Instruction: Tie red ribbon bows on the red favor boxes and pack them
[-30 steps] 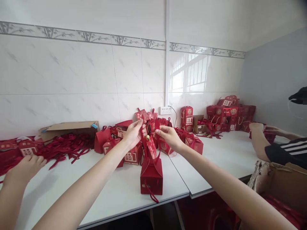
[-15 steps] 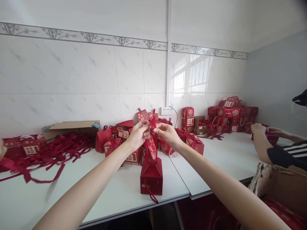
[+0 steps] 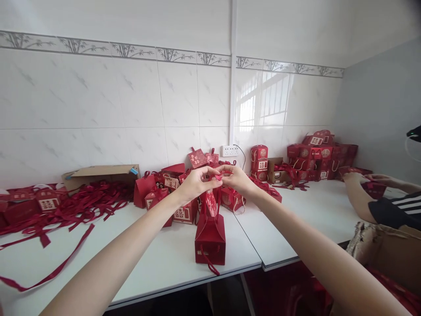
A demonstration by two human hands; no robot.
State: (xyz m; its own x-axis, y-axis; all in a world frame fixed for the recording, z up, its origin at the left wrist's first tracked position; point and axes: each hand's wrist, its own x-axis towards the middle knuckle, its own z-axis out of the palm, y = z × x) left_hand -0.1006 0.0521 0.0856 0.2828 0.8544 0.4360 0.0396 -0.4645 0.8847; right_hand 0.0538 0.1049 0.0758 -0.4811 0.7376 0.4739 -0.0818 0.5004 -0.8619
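Close to the table's front edge stands a small red gift box point(image 3: 210, 243) with a peaked top and a twisted red cord hanging down its front. Above it, my left hand point(image 3: 199, 181) and my right hand point(image 3: 235, 181) meet, each with fingers closed on a red ribbon point(image 3: 216, 177). The ribbon's lower lengths run down toward the top of the box. A red patterned tag point(image 3: 211, 204) hangs just under my fingers, over the box. How the ribbon is looped between the fingertips is partly hidden.
Loose red ribbons point(image 3: 98, 197) lie heaped at the left before an open cardboard box point(image 3: 101, 170). Several red boxes point(image 3: 184, 213) stand behind my hands, more stacked boxes point(image 3: 311, 151) at the back right. A co-worker's hands point(image 3: 357, 176) work at the right, above a torn carton point(image 3: 384, 250).
My hands have drawn together, and the ribbon between them, upright before, now lies lower across the fingertips. At the left, a ribbon strip now stretches toward the table's near edge.
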